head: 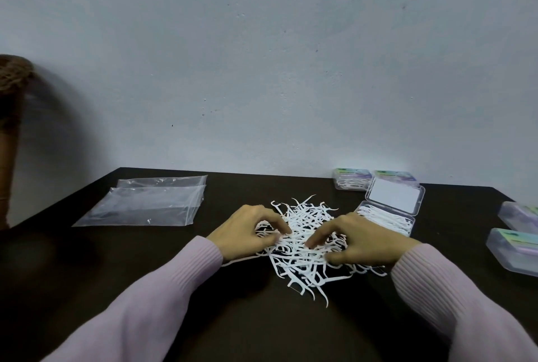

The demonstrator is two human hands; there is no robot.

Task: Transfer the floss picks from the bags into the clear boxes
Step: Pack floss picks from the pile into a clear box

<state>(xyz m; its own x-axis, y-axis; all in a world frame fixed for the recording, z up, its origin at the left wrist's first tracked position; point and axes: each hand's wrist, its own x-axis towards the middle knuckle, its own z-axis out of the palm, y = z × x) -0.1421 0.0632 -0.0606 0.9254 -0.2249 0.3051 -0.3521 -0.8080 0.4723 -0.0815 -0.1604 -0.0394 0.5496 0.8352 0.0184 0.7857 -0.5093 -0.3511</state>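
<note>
A loose pile of white floss picks (302,257) lies on the dark table in front of me. My left hand (247,230) rests on the pile's left side, fingers curled into the picks. My right hand (361,241) is on the right side, fingers bent down among the picks. Just behind my right hand stands an open clear box (390,220) partly filled with picks, its lid (394,198) tipped back. Two flat clear bags (145,201) lie overlapping at the left.
Two closed boxes (353,179) with coloured labels stand at the back by the wall. Two more closed boxes (515,251) sit at the right table edge. A brown object (11,134) stands at the far left. The table (233,318) is dark.
</note>
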